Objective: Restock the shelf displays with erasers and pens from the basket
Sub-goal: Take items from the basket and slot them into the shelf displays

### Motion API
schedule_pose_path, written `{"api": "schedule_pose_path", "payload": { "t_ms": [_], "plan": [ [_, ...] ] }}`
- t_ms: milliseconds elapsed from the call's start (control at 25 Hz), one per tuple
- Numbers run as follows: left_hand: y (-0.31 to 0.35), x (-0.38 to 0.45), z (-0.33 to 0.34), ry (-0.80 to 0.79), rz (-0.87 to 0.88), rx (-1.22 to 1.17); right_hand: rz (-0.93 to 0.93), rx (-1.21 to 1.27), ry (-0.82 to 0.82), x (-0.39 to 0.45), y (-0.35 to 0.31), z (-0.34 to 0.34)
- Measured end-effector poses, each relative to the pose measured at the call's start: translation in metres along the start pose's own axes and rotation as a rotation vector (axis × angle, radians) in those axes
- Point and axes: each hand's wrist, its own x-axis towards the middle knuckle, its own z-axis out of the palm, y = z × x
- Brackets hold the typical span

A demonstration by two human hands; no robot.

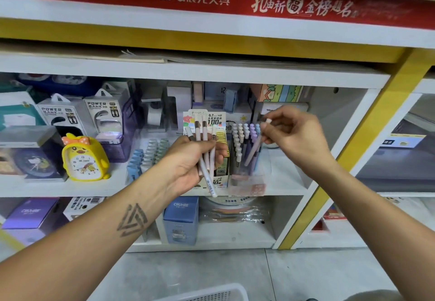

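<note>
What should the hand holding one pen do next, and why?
Probably lower it into the clear pen holder. The right hand pinches one pen right above the upright pens there, tip angled down, while the left hand holds a bunch of pens waiting.

Pale pens (204,152) fanned upright before the pen display (244,159); one pen (255,145) slanted above it.
</note>
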Motion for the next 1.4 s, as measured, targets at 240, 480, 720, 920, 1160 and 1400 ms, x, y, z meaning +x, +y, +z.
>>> {"api": "schedule_pose_path", "payload": {
  "t_ms": [240, 480, 720, 920, 1160, 1400],
  "plan": [
    [-0.004, -0.003, 0.0, -0.03, -0.042, 0.045, -0.123, -0.354, -0.083, -0.007, 0.02, 0.021],
    [-0.008, -0.003, 0.0, -0.052, -0.053, 0.074, -0.178, -0.381, -0.123, -0.006, 0.031, 0.026],
    [-0.01, -0.006, -0.002, -0.19, -0.083, 0.097, -0.292, -0.765, -0.265, 0.001, 0.03, 0.034],
    [-0.013, -0.005, -0.001, -0.257, -0.077, 0.127, 0.195, 0.055, -0.15, -0.001, 0.005, 0.035],
    [-0.014, -0.002, -0.002, -0.289, -0.106, 0.075, 0.331, 0.348, -0.086, -0.001, -0.005, 0.027],
    [-0.007, -0.002, -0.003, -0.099, -0.091, 0.183, 0.041, -0.071, 0.083, 0.003, 0.008, 0.006]
  ]
}}
